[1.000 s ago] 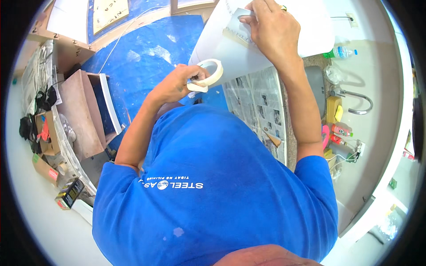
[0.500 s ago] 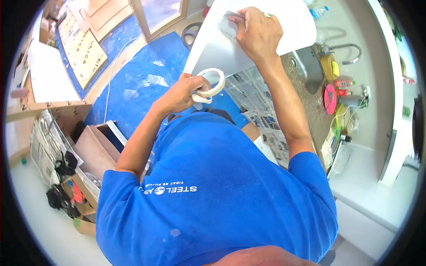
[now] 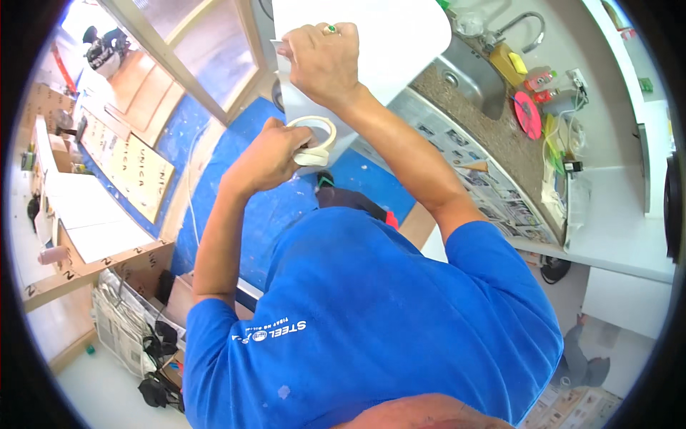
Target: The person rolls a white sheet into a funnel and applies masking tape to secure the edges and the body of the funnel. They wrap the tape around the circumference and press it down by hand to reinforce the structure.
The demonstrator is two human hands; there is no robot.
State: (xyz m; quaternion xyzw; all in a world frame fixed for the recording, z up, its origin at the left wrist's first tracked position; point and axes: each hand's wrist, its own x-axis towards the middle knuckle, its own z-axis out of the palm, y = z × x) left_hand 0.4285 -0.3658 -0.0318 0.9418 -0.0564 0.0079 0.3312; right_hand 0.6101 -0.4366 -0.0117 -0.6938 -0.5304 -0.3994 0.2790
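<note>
I see two hands. My left hand [image 3: 268, 154] is closed around one roll of tape [image 3: 314, 139], held up in front of my chest. Just to its right, my right hand [image 3: 321, 61] pinches the edge of one big white board [image 3: 386, 43], with one ring on a finger. Farther right, the worktop [image 3: 493, 154] has one sink [image 3: 471, 75] and one red disc [image 3: 529, 114].
</note>
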